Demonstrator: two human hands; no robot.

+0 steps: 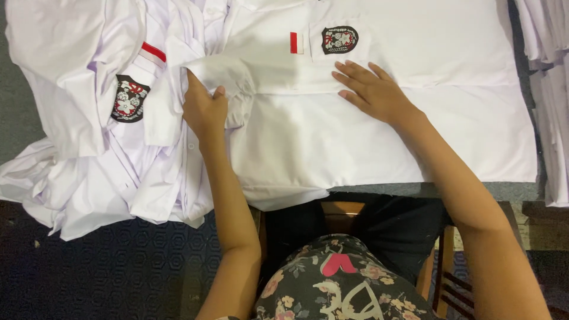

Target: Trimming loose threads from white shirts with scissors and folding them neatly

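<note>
My left hand [204, 109] has a narrow grip, pinching the folded sleeve [228, 74] of the white shirt [355, 130] spread flat before me. My right hand [370, 89] lies open and flat on that shirt, just below its chest pocket [339, 40], which carries a dark badge [339, 39]. Left of my grip, a heap of white shirts [89, 118].

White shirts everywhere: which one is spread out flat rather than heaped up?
The white shirt under the right hand, its crest badge facing up. The shirts at left lie crumpled in a heap.
</note>
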